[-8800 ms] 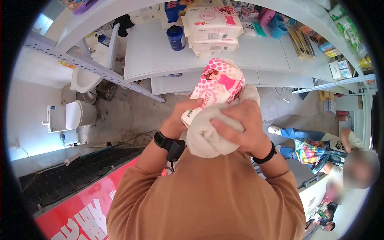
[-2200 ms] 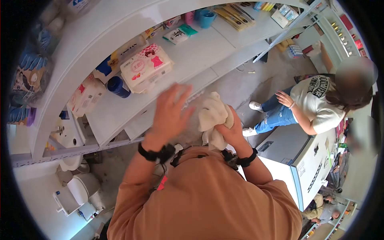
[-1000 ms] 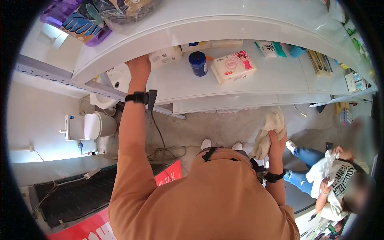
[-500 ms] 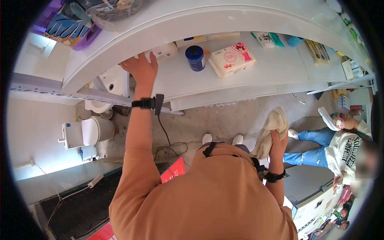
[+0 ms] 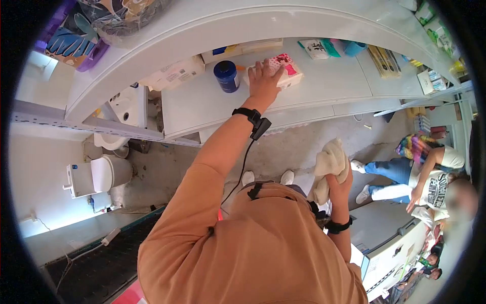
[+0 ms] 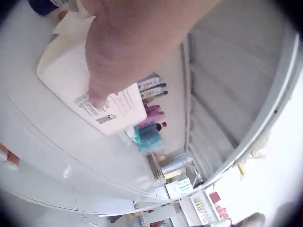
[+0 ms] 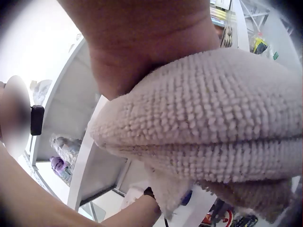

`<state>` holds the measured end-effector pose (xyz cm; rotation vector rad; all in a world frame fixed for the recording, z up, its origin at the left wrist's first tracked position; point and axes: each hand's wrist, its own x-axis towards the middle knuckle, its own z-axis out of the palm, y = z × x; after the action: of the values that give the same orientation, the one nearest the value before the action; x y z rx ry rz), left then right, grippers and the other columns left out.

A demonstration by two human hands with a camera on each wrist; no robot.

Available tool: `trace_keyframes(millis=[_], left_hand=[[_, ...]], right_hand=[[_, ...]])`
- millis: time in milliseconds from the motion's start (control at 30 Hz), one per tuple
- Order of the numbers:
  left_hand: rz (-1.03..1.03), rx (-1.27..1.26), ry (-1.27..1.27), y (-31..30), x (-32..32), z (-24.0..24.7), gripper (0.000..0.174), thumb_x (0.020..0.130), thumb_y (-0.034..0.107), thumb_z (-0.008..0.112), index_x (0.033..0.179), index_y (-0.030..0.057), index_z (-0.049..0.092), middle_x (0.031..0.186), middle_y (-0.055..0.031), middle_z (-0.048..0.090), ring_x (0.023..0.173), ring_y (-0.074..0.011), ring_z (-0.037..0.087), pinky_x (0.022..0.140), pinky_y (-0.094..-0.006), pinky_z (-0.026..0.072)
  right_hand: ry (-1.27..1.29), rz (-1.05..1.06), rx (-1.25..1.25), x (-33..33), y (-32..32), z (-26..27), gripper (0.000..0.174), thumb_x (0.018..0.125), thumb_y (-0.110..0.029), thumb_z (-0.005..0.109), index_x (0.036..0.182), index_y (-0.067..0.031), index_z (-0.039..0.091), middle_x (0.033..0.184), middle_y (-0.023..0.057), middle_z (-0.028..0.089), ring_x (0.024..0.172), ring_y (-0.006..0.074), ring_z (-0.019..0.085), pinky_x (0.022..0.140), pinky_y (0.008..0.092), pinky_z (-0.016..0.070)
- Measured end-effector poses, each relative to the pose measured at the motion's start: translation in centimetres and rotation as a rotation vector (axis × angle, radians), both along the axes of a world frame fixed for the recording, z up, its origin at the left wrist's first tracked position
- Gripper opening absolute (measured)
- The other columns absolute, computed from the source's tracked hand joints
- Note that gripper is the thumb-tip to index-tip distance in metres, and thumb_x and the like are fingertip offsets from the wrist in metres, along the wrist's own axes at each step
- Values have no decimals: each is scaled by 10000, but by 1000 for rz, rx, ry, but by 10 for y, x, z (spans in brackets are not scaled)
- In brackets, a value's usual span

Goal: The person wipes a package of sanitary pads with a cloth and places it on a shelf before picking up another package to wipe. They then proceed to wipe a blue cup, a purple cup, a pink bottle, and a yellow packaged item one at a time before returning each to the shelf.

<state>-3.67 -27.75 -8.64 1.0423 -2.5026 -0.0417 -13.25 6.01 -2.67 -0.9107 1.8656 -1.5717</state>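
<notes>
In the head view my left hand rests with spread fingers on top of a white and pink tissue pack on the shelf. The left wrist view shows a finger or thumb against the printed side of this tissue pack; the other fingers are hidden. Lower down, my right hand grips a bunched beige towel in front of the shelf, off its surface. Its ribbed, looped weave fills the right wrist view, where the towel hides the fingers. A dark blue lidded bottle stands left of the pack.
Another white pack lies at the shelf's left end. Farther right are a green and white packet, a blue cup and brown packets. An upper shelf overhangs them. A person stands at the right.
Earlier both hands held a pink-dotted tissue pack and the towel. My left hand then reached the pack at the shelf's left end and has moved right onto the tissue pack; the right keeps the towel.
</notes>
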Motion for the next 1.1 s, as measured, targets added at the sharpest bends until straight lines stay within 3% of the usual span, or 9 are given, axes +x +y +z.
trace_keyframes(millis=[133,300,367,500,567,767,867,1033,1100], left_hand=[[18,-39,-112,-2,4,-18,645,861,310,662,1447,343,395,1526,-144,312,1347,-446,329,1089,-600,239],[-7,99,-7,28,35,23,591,897,279,610,1450,296,400,1450,-137,444,1297,-433,419,1059,-574,315],[-119,161,242,51,61,38,556,905,271,595,1436,266,431,1403,-147,498,1260,-431,466,1049,-532,347],[-102,151,267,95,142,55,517,912,257,580,1416,254,466,1412,-119,498,1253,-425,477,1045,-503,357],[-16,134,130,101,188,52,505,907,247,591,1401,258,489,1436,-80,481,1280,-424,450,1059,-516,333],[263,-48,-187,40,262,30,552,884,209,619,1394,361,474,1449,32,470,1356,-320,393,1066,-618,237],[272,-179,-209,-6,276,6,547,893,197,607,1386,392,470,1449,70,466,1369,-271,385,1049,-654,222],[409,-129,-178,-28,270,-3,537,875,170,628,1359,369,506,1438,37,479,1370,-262,383,1041,-665,229],[364,-28,-167,-24,255,22,501,843,244,647,1330,299,543,1392,-55,514,1325,-299,428,1012,-654,276]], right_hand=[[-38,-59,2,-8,19,-7,582,751,-110,679,1285,30,496,1171,104,600,1079,186,566,937,324,449],[-105,-56,38,-17,17,-9,527,812,-86,653,1298,32,486,1195,104,588,1098,186,556,957,311,433],[-109,-3,-32,-21,11,-11,498,838,-80,638,1299,29,485,1198,102,584,1102,186,553,963,310,426],[-112,77,-10,-24,-8,-3,509,825,-100,655,1289,27,490,1190,100,584,1093,181,552,958,310,426],[-30,144,-8,-29,-15,-7,509,815,-120,665,1274,25,498,1177,101,588,1073,180,556,950,312,430],[-68,169,0,-13,-36,-10,511,789,-122,656,1255,25,504,1150,105,597,1050,180,562,936,315,440],[-41,244,-25,-7,-39,-9,520,782,-130,667,1251,27,505,1149,106,598,1052,175,564,936,317,442],[-14,281,3,9,-46,-2,541,751,-102,685,1250,19,514,1155,106,602,1054,176,568,935,328,445],[-1,278,18,15,-52,-2,538,739,-91,686,1241,15,525,1159,113,607,1057,183,574,931,329,447]])
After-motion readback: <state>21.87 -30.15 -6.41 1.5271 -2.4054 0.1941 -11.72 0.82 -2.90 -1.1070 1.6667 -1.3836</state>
